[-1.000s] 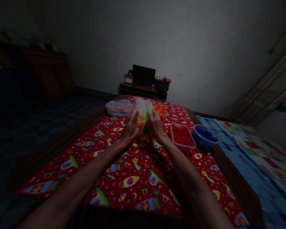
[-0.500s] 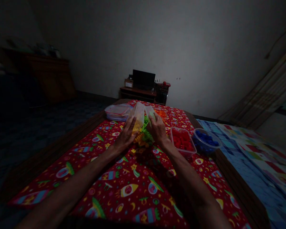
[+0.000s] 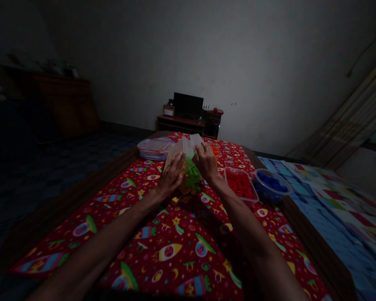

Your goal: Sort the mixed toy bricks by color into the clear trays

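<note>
My left hand (image 3: 172, 174) is closed around the side of a clear plastic container (image 3: 176, 147), which is tipped on edge. My right hand (image 3: 207, 162) grips a second, smaller-looking translucent container (image 3: 196, 139), also tilted, just to its right. Between and below the hands lies a heap of bright green plastic pieces (image 3: 191, 174). Some yellow pieces (image 3: 175, 200) rest on the red patterned tablecloth (image 3: 172, 238) at the near side of the heap. The containers' openings and the far side of the heap are partly hidden by my fingers.
Right of my hands stand a clear box of red pieces (image 3: 240, 184) and a round tub of blue pieces (image 3: 271, 183). Orange pieces (image 3: 215, 150) sit behind my right hand. Stacked clear lids (image 3: 155, 148) lie at the back left. A bed (image 3: 326, 200) adjoins the right side.
Both containers have changed tilt, and my left hand has shifted slightly right and lower. More green pieces show between the hands, while the yellow ones in the left container are less visible.
</note>
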`<state>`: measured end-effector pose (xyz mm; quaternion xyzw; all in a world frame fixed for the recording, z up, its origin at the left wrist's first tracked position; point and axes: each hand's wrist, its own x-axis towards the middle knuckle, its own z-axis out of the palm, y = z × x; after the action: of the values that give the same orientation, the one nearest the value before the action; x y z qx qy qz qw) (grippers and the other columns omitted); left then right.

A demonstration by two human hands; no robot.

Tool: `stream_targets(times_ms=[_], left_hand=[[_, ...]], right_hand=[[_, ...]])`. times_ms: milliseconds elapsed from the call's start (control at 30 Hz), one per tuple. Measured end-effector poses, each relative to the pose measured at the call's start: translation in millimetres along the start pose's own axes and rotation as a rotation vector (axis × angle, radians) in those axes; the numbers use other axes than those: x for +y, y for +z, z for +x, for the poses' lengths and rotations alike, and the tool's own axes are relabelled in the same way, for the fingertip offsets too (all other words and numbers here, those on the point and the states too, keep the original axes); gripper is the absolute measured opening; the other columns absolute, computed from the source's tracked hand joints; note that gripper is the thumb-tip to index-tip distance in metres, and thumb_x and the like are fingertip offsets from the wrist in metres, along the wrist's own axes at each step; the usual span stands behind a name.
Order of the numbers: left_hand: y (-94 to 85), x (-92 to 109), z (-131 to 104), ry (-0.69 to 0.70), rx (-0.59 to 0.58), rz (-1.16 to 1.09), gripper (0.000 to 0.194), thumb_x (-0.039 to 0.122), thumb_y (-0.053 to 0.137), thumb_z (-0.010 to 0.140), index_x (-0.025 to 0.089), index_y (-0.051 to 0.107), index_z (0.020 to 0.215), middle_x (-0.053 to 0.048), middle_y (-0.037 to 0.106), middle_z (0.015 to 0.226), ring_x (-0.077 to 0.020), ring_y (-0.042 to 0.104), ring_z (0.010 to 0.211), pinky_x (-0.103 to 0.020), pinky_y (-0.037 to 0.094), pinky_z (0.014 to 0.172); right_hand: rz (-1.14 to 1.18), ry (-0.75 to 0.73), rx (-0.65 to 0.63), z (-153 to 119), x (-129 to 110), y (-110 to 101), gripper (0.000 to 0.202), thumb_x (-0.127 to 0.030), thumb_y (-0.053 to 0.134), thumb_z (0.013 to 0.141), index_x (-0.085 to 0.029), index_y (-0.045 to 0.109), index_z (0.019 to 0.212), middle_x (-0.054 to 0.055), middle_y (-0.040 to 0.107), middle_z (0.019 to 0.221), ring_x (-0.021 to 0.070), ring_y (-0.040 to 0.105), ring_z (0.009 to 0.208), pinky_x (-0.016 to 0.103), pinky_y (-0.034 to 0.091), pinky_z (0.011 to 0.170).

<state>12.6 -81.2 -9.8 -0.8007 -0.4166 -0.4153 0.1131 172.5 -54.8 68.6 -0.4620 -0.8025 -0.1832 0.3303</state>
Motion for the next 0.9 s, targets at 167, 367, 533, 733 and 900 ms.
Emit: stream_targets(times_ms=[167,367,533,733,900], left_hand=[[-8.9,8.2,10.0,-0.009,-0.017,-0.021,0.076,0.021,0.044,0.09,0.02,-0.001,0.152,-0.015,0.024,0.155,-0.0291,0.023,0.142,-0.047,0.03,0.112],[-15.3,6.5,22.0,-0.08,0.03,0.012,0.077,0.028,0.047,0.09,0.019,0.002,0.152,-0.015,0.03,0.153,-0.03,0.031,0.138,-0.046,0.033,0.111],[-19.7,4.1,23.0,0.018,0.025,0.086,0.077,0.022,0.044,0.09,0.021,0.0,0.152,-0.014,0.026,0.155,-0.0308,0.028,0.14,-0.05,0.031,0.112],[-18.7,8.3,24.0,0.133,-0.065,0.12,0.072,0.019,0.041,0.091,0.016,0.002,0.152,-0.017,0.026,0.155,-0.03,0.021,0.143,-0.052,0.029,0.113],[-9.7,3.9,24.3,0.155,-0.137,0.208,0.063,0.019,0.035,0.093,0.011,0.014,0.151,-0.018,0.028,0.154,-0.0288,0.023,0.143,-0.05,0.025,0.115]], right_hand=[[0.027,0.003,0.058,8.9,4.4,-7.4,0.035,-0.01,0.043,0.087,-0.01,0.058,0.118,0.018,0.053,0.129,0.0257,0.05,0.116,0.04,0.041,0.099],[0.008,-0.057,0.028,20.2,4.0,-14.9,0.037,-0.01,0.044,0.087,-0.007,0.057,0.121,0.019,0.052,0.128,0.026,0.049,0.116,0.04,0.04,0.101],[-0.012,-0.1,0.015,21.9,4.9,-18.0,0.036,-0.009,0.044,0.088,-0.006,0.056,0.122,0.022,0.05,0.128,0.0265,0.047,0.117,0.041,0.039,0.102],[-0.02,-0.12,0.029,26.2,10.9,-19.1,0.034,-0.009,0.042,0.088,-0.008,0.058,0.119,0.019,0.052,0.126,0.0266,0.048,0.116,0.045,0.039,0.102],[-0.022,-0.174,0.042,25.9,18.4,-24.6,0.035,-0.009,0.041,0.088,-0.01,0.056,0.12,0.019,0.049,0.131,0.0278,0.045,0.121,0.049,0.04,0.102]])
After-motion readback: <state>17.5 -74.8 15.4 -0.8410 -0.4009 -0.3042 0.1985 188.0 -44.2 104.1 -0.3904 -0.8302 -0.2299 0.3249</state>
